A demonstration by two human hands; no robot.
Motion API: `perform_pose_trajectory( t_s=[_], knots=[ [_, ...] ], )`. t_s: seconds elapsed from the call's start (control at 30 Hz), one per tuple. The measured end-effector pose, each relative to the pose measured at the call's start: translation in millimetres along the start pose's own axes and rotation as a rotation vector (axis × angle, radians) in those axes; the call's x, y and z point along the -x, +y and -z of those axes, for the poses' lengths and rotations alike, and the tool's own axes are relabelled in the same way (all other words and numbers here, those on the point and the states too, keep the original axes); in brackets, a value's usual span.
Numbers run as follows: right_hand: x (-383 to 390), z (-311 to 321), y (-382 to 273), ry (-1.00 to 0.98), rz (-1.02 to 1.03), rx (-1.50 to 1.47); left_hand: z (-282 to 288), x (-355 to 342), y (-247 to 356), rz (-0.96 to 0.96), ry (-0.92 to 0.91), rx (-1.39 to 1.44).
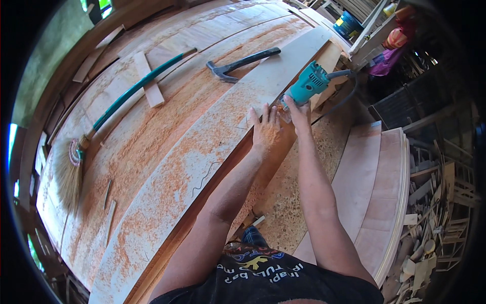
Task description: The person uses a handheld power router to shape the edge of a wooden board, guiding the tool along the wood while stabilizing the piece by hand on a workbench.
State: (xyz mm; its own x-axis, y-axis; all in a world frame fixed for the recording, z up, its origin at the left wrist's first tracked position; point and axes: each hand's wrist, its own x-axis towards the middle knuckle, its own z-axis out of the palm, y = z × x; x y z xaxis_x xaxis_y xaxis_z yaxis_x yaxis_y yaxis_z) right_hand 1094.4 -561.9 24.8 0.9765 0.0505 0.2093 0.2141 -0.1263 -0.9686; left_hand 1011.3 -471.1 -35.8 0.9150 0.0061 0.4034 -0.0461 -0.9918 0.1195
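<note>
A teal trim router leans over the edge of a long curved wooden board. My right hand wraps round the lower part of the router, near its base. Beside it, my left hand rests on the board's edge with its fingers stretched out, close to the router's base and dusted with sawdust. The router's bit and most of its base are hidden by my hands. A dark cord runs from the router's top toward the right and down.
Sawdust covers the big work surface. On it lie a hammer, a soft broom with a teal handle, a short wood strip and thin sticks. Curved plywood panels stand at the right, beside a heap of wood scraps.
</note>
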Motion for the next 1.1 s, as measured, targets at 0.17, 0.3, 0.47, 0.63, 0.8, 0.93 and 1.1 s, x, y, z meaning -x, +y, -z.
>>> perform_pose_trajectory(
  t_s=[0.17, 0.3, 0.47, 0.63, 0.8, 0.93, 1.1],
  knots=[
    [-4, 5, -1, 0.016, -0.033, -0.03, -1, -6, 5, -0.011, -0.011, 0.001],
    [-13, 10, 8, 0.0, 0.012, -0.006, -5, -12, 6, -0.006, -0.027, 0.016],
    [-22, 11, 11, -0.009, 0.005, 0.001, -9, -18, 6, -0.012, -0.007, -0.001],
    [-28, 14, 13, 0.032, 0.028, 0.032, -12, -26, 8, -0.021, 0.001, -0.031],
    [-34, 12, 14, 0.028, -0.026, 0.008, -16, -30, 7, -0.033, -0.011, -0.014],
    [-35, 9, 15, 0.075, -0.001, -0.004, -18, -34, 4, -0.041, -0.051, -0.005],
    [-44, 19, 24, 0.117, 0.018, 0.075, -14, -41, 11, -0.062, -0.05, -0.013]
  ],
)
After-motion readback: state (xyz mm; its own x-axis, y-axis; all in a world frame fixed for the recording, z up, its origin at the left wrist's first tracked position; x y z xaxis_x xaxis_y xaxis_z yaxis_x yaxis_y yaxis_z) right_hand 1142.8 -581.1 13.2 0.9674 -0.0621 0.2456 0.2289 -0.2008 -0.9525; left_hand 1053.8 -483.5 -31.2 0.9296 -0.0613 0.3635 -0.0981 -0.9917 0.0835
